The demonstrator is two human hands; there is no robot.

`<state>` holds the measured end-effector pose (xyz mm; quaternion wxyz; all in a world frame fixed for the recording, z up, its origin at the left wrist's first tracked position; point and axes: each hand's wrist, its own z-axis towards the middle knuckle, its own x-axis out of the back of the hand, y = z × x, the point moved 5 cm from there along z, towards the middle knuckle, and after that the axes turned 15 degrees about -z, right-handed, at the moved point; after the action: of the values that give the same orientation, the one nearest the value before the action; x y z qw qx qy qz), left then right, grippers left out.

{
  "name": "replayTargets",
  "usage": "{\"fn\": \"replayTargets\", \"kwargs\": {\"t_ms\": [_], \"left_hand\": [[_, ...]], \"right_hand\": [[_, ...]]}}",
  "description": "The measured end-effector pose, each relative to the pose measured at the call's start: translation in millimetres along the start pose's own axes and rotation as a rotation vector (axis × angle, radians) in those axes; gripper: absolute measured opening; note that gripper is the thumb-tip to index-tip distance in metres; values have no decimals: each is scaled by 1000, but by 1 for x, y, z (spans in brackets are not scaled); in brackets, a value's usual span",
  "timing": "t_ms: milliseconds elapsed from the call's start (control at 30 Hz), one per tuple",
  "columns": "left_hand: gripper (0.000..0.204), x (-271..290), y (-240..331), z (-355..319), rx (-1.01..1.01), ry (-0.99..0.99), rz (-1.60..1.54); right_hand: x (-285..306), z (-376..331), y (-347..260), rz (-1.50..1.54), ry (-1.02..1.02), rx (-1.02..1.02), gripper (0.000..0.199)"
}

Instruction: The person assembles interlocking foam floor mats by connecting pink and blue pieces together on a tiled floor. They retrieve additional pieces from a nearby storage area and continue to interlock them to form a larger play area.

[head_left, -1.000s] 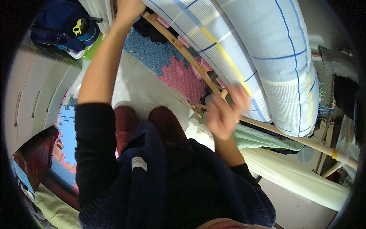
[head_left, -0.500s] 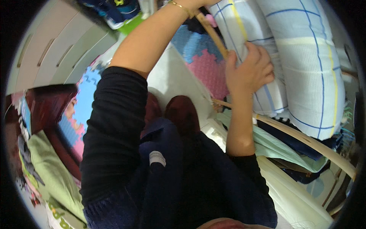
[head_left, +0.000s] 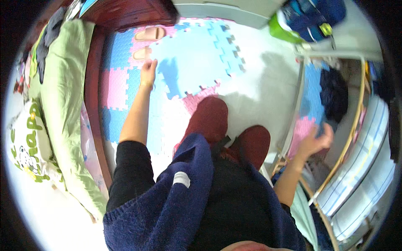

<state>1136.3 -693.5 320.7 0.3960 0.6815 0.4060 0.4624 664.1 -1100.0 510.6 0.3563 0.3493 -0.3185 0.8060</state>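
My left hand (head_left: 148, 71) is stretched out over the blue and pink foam floor mat (head_left: 125, 88), fingers apart and holding nothing. My right hand (head_left: 317, 140) hangs low at the right, blurred, fingers loosely spread and empty, close to a curved wooden frame (head_left: 351, 129) and the white blue-striped bedding (head_left: 363, 163) resting against it. Two dark red slippers (head_left: 228, 131) on my feet show between the hands. My dark blue knitted top (head_left: 176, 209) fills the lower middle.
A bed with green bedding (head_left: 63, 104) and a dark wooden side rail (head_left: 93, 108) runs along the left. A pair of tan slippers (head_left: 146, 42) lies on the mat at the top. A blue bag (head_left: 314, 19) sits top right, dark clothes (head_left: 333, 94) on the right.
The view has swung from the striped bedding toward the floor. My left arm dropped from the wooden frame overhead, and my right hand came off the bedding.
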Motion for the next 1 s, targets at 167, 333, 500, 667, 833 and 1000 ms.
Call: {"fn": "replayTargets", "kwargs": {"t_ms": [167,333,500,667,833,1000], "left_hand": [[37,76,-209,-4,334,251,-49],[25,32,-254,51,453,258,-212],[10,21,-276,100,506,146,-436],[5,19,-274,117,790,79,-504],[31,28,-267,117,936,152,-451],[43,33,-267,125,974,8,-606]], "right_hand": [[-185,-77,-187,250,-635,447,59],[-290,-112,-324,-1,-1108,599,40],[-351,-145,-353,-268,-1275,712,32],[-358,-126,-368,-329,-1572,770,60],[-363,-138,-360,-492,-1663,800,80],[-363,-141,-367,-547,-1679,797,78]]}}
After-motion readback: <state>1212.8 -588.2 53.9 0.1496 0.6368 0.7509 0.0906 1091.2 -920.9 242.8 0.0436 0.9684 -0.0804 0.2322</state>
